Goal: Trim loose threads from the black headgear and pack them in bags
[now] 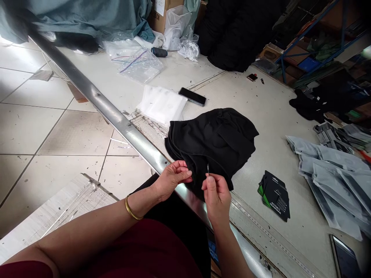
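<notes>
A pile of black fabric pieces (211, 133) lies at the table's near edge, one part hanging over the metal edge. My left hand (175, 175) is closed, its thumb and fingers pinching the edge of the black fabric on the left. Just to the right, my right hand (216, 193) is closed in a pinch on a small thin pointed tool (208, 168). Its tip points away from me over the fabric, and most of it is hidden by the fingers, so its exact kind cannot be made out.
Black printed cards (275, 197) and frosted packets (333, 177) lie to the right, with a phone (344, 255) below them. Beyond the fabric are white plastic bags (162, 102), another phone (193, 96) and a thread spool (159, 52). A metal strip (95, 92) edges the table.
</notes>
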Demonstrator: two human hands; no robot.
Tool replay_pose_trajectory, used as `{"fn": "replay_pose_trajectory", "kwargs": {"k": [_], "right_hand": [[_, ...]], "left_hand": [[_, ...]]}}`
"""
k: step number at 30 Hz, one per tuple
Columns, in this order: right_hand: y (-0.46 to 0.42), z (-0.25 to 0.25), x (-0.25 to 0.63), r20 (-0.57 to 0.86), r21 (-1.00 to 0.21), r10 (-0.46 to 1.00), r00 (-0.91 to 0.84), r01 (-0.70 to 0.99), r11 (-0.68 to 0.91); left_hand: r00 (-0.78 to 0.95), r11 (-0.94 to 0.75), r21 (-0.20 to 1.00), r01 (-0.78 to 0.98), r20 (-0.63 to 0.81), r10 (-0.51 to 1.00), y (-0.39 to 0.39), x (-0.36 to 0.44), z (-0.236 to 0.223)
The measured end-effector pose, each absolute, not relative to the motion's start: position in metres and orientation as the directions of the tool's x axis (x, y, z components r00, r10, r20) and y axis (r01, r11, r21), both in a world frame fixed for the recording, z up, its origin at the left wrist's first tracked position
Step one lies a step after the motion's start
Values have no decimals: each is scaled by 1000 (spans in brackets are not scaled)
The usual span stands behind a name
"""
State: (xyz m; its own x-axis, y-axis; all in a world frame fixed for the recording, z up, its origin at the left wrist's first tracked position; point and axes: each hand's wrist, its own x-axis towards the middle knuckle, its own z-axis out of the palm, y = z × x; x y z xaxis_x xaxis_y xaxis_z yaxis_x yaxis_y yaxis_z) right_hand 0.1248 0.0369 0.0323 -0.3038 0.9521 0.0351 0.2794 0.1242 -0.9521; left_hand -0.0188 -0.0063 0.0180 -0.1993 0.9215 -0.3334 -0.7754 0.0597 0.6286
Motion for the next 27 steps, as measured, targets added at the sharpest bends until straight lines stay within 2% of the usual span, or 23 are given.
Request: {"fn": "replay_pose_trajectory", "kwargs": {"k": [3, 7, 13, 16, 18, 20, 22, 24, 27], "right_hand": [[37, 36, 126, 111, -914, 923, -369, 327, 240], [41, 41, 114, 197, -904, 941, -276, 319, 283], [55, 41, 93, 224, -807, 879, -420, 425, 409], [61, 51, 96, 194, -887, 918, -345, 338, 314], [63, 64, 104, 80, -972, 943, -324, 184, 146], [63, 77, 115, -68, -998, 902, -426, 23, -64], [61, 82, 125, -167, -973, 819, -550, -39, -225], [58, 78, 132, -213, -967, 784, -583, 12, -254], [53, 60, 136, -206, -969, 813, -545, 229, -91]], "left_hand": [[-194, 67, 624, -778, -340, 920, -6, -19, 17], [-185, 65, 622, -780, -327, 927, -6, -19, 15], [-177, 66, 640, -765, -308, 935, -6, -18, 16], [-181, 74, 640, -765, -324, 929, -6, -18, 16], [-189, 70, 632, -772, -334, 924, -7, -18, 16], [-186, 76, 622, -780, -345, 920, -7, -18, 16], [-174, 85, 620, -780, -346, 922, -7, -19, 17], [-170, 84, 626, -775, -334, 927, -7, -20, 17], [-168, 79, 629, -773, -323, 931, -6, -20, 17]]}}
